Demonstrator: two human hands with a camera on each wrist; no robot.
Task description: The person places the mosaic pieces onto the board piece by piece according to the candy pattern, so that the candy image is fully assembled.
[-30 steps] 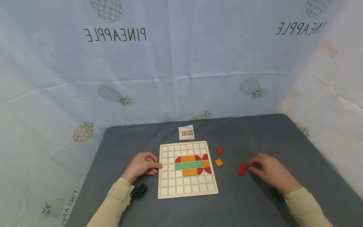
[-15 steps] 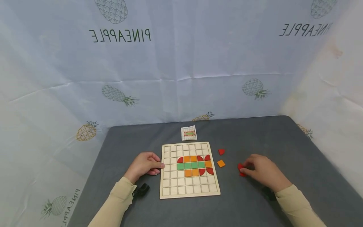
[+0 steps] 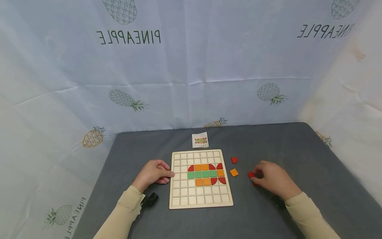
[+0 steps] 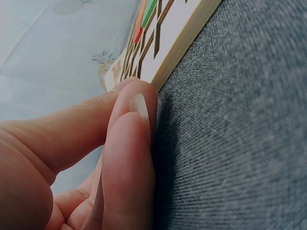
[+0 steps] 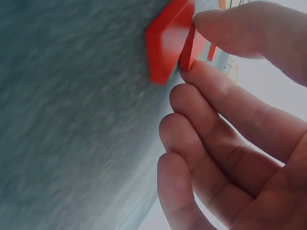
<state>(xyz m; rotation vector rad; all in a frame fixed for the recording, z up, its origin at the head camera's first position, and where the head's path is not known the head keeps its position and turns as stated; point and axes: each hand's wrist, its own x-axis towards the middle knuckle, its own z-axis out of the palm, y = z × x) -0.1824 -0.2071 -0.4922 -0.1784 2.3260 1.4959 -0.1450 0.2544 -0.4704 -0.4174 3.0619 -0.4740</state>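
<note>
My left hand (image 3: 153, 172) pinches the left edge of a wooden grid board (image 3: 184, 200), with the thumb on its rim; the left wrist view shows thumb and index fingertip meeting at the board edge (image 4: 180, 48). Red quarter-round, orange square and green square tiles (image 3: 198, 174) fill part of the grid. Right of the board, my right hand (image 3: 273, 177) pinches a small red tile (image 5: 190, 48) between thumb and index finger. It is tilted up in the right wrist view. A second red tile (image 5: 165, 45) lies on the grey cloth right beside it, mostly hidden by the hand in the head view.
Between the board and my right hand lie an orange square tile (image 3: 234, 172) and a red rounded tile (image 3: 234, 160). Behind the board sits a small printed pattern card (image 3: 200, 140). A pineapple-print curtain (image 3: 167, 106) hangs along the back of the grey table (image 3: 268, 142).
My right hand has moved left onto the pair of red tiles and taken one between thumb and index finger. The left hand stays at the board's edge. The head view has shifted slightly.
</note>
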